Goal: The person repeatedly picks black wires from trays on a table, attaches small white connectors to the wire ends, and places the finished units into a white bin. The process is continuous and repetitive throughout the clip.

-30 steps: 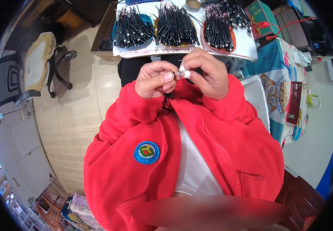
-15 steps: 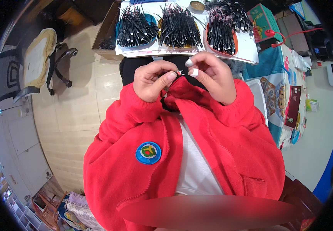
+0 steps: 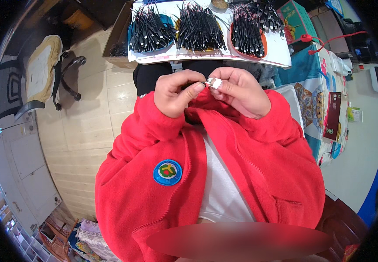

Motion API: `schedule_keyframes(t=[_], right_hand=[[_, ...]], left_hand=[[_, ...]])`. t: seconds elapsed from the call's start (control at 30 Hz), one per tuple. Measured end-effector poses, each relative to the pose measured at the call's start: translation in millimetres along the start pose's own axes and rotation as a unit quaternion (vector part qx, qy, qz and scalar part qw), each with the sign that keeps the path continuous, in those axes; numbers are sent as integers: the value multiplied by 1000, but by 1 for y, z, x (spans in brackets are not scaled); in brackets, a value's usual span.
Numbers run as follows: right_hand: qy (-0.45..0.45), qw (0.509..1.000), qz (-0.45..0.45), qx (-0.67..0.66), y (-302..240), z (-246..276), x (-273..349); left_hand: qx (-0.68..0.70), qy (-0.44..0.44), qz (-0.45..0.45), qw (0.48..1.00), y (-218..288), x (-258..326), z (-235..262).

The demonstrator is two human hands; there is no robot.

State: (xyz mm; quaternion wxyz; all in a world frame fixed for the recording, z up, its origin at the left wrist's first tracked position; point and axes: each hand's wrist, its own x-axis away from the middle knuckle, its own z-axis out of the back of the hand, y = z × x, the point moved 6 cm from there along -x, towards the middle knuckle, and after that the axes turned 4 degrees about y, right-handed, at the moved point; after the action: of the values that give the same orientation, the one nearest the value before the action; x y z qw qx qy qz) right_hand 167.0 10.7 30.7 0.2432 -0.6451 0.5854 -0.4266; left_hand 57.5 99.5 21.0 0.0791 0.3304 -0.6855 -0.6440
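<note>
- Head view first, from the left: an empty chair [image 3: 44,74] was seen on the pale floor [image 3: 88,126], well apart from the hands.
- The left hand [image 3: 178,92] was held up near the chest, its thumb and finger pinched shut on a thin dark wire end [image 3: 203,84].
- The small white plug piece [image 3: 215,82] was pinched by the right hand [image 3: 240,91], and it was touching the wire end, so both hands were kept close together.
- Above them, three piles of black cables [image 3: 197,28] were laid on a white tray [image 3: 280,52].
- It is judged that the two parts should be lined up straight and pushed gently, so nothing gets bent.
- A colourful box [image 3: 300,17] was placed at the far right.
</note>
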Motion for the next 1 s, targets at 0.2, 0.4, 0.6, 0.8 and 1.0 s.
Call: schedule_keyframes(t=[0.2,0.4,0.6,0.8,1.0], right_hand=[[62,795,406,446,-47,-10,11],[17,697,533,479,-57,-24,19],[7,678,554,483,-58,-25,21],[13,694,534,483,-49,-23,17],[47,809,473,345,-31,-17,12]], left_hand=[[456,-49,196,867,-20,1,-15],[544,-126,234,796,-19,2,-33],[571,-165,253,764,-21,3,-40],[579,-170,268,751,-16,4,-46],[356,-34,161,920,-7,2,-28]])
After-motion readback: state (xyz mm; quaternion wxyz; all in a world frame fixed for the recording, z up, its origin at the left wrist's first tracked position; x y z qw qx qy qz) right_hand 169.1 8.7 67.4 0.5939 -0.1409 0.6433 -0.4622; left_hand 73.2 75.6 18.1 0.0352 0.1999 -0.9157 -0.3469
